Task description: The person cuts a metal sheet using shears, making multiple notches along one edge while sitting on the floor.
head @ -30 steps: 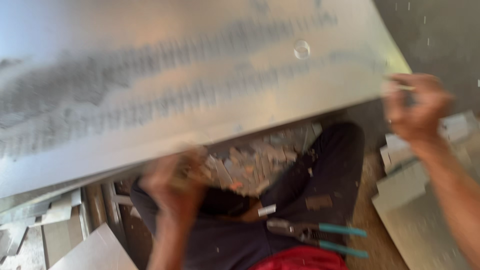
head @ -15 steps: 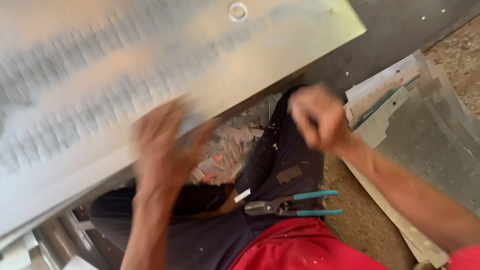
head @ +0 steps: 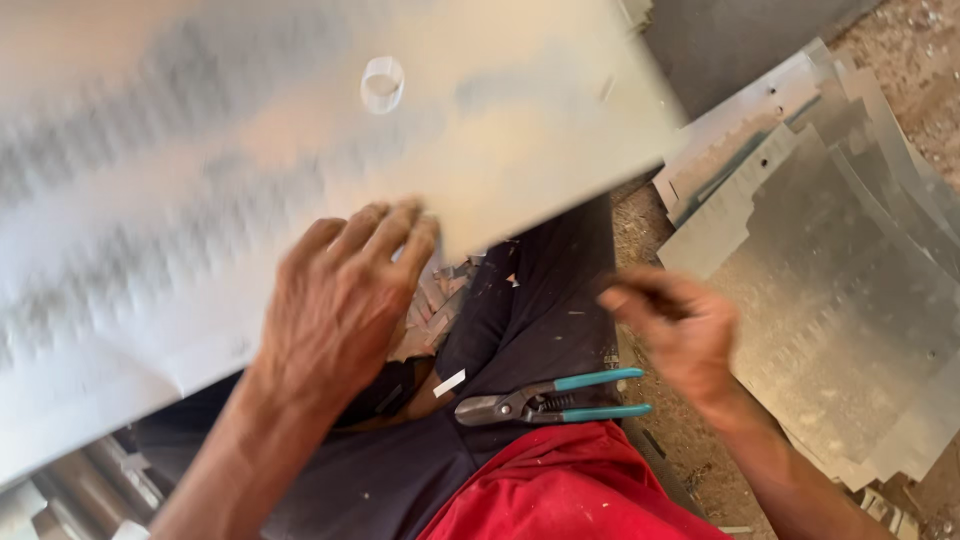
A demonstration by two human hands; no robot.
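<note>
A large shiny metal sheet (head: pixel 200 170) with a round hole near its upper middle fills the top left of the head view. My left hand (head: pixel 340 300) grips its near edge, fingers curled over the sheet. My right hand (head: pixel 680 325) hovers apart from the sheet above my dark trouser leg, fingers loosely curled, holding nothing that I can make out. Tin snips (head: pixel 545 400) with teal handles lie on my lap, just left of and below my right hand.
A pile of cut metal sheets (head: pixel 830 280) lies on the dirt floor at the right. Small metal offcuts (head: pixel 440 295) are scattered under the big sheet. My red shirt (head: pixel 570 490) shows at the bottom.
My right hand let go of the sheet's far corner and came down toward my lap. The left hand has taken the sheet's near edge, and the sheet shifted left.
</note>
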